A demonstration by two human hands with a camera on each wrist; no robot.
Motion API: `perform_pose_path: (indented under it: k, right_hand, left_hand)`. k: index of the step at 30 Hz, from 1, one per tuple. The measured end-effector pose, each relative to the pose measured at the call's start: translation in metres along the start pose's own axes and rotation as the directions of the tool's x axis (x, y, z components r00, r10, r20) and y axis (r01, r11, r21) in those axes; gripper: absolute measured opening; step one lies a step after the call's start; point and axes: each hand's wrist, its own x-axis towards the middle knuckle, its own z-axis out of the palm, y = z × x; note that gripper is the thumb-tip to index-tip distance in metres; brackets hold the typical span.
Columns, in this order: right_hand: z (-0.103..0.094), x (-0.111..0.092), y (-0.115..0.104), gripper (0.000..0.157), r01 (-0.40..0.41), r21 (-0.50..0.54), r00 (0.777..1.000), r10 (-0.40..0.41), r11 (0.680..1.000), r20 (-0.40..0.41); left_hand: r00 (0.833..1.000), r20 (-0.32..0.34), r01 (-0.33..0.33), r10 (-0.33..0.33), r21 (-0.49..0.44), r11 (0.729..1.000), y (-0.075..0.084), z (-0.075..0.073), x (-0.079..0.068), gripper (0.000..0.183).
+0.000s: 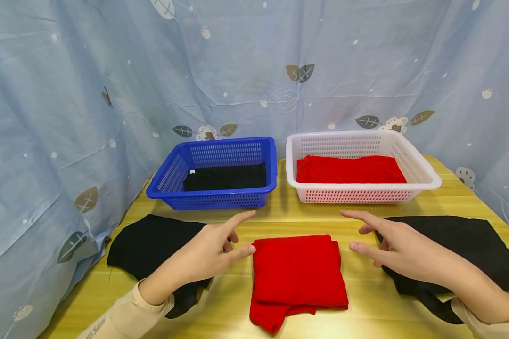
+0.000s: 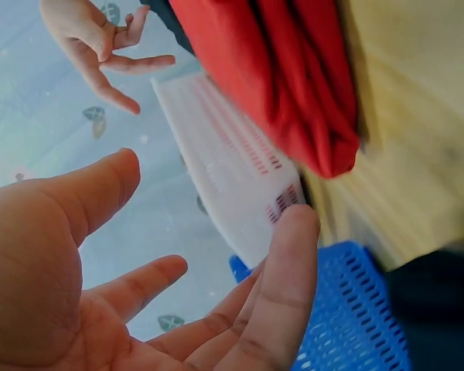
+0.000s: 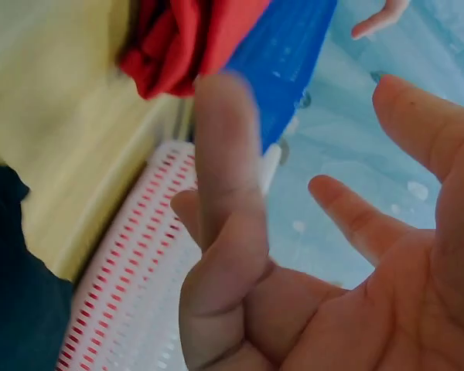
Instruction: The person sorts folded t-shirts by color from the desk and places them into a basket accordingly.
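A folded red garment (image 1: 297, 273) lies on the table between the two hands, one narrow part sticking out at its near left corner. My left hand (image 1: 214, 252) hovers by its left edge with fingers spread and holds nothing. On the other side, my right hand (image 1: 392, 245) is held apart from the cloth, fingers extended and nothing in its grasp. Below the left forearm spreads a black garment (image 1: 152, 245). Another black garment (image 1: 458, 249) lies under the right hand and forearm, partly hidden by them. The left wrist view shows the red garment's (image 2: 294, 93) layered folds.
At the back left stands a blue basket (image 1: 212, 192) with a folded black garment (image 1: 229, 177) inside. Beside it, a white basket (image 1: 365, 187) holds folded red cloth (image 1: 349, 169). A pale blue patterned curtain (image 1: 246, 61) hangs behind and along the left of the wooden table (image 1: 233, 301).
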Motion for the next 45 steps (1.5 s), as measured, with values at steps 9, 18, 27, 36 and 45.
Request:
perform_pose_path:
  k: [9, 18, 27, 36, 45]
  right_hand:
    - [0.015, -0.005, 0.004, 0.064, -0.01, 0.193, 0.985, -0.023, 0.981, 0.17]
    - [0.029, -0.002, 0.004, 0.063, -0.05, 0.298, 0.964, -0.033, 0.953, 0.266]
    - [0.04, -0.001, 0.005, 0.062, -0.056, 0.381, 0.951, -0.067, 0.923, 0.301]
    - [0.048, 0.005, 0.005, 0.06, -0.077, 0.418, 0.948, -0.064, 0.905, 0.312]
    - [0.054, 0.015, 0.007, 0.053, -0.147, 0.53, 0.935, -0.057, 0.835, 0.35]
  left_hand:
    - [0.993, 0.118, 0.0, 0.012, -0.097, 0.995, -0.002, 0.014, -0.012, 0.069]
    - [0.981, 0.195, 0.027, 0.011, -0.19, 0.981, -0.006, 0.027, -0.017, 0.071]
    - [0.977, 0.215, 0.046, 0.008, -0.247, 0.968, -0.01, 0.038, -0.017, 0.071]
    - [0.971, 0.237, 0.064, 0.019, -0.339, 0.939, -0.01, 0.047, -0.012, 0.067]
    - [0.947, 0.318, 0.201, -0.051, -0.46, 0.865, -0.009, 0.05, -0.004, 0.061]
